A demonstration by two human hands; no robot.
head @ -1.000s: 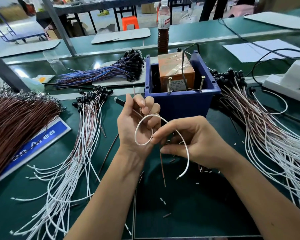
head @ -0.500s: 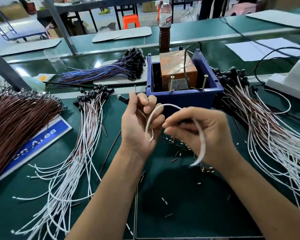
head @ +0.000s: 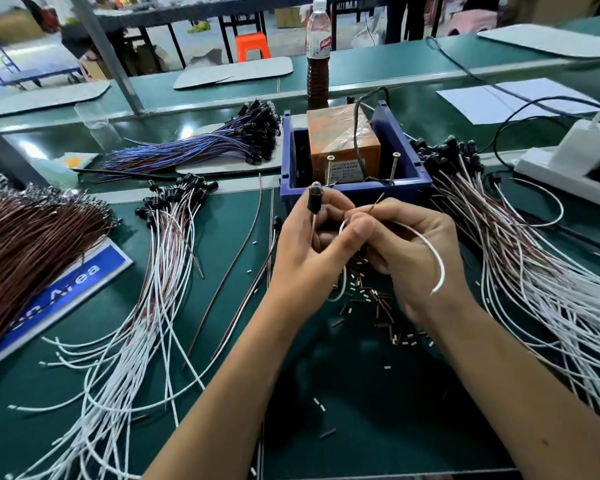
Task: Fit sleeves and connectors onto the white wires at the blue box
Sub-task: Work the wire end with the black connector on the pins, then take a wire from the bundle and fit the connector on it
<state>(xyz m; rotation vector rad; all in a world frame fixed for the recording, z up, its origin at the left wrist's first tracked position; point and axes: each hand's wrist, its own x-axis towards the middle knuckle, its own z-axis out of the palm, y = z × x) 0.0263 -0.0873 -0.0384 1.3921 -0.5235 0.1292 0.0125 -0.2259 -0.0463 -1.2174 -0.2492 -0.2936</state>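
My left hand [head: 303, 247] holds a small black connector [head: 315, 199] with a clear tip, raised upright just in front of the blue box [head: 355, 192]. My right hand [head: 406, 244] pinches a white wire [head: 433, 258] that curves down and right to a stripped end. A thin brown lead [head: 376, 202] sticks up between both hands. The fingertips of the two hands meet over the wire. Inside the blue box stands an orange block [head: 342, 140] with two upright screws.
White and brown wires with black connectors lie in bundles at left [head: 160, 271] and right [head: 520, 258]. Short sleeve pieces [head: 378, 306] are scattered on the green mat under my hands. A bottle [head: 317, 53], a power strip [head: 575, 168] and a blue-wire bundle [head: 201, 147] sit behind.
Both hands rose toward the blue box. The white loop between them closed up, and the black connector now shows upright above my left fingers.
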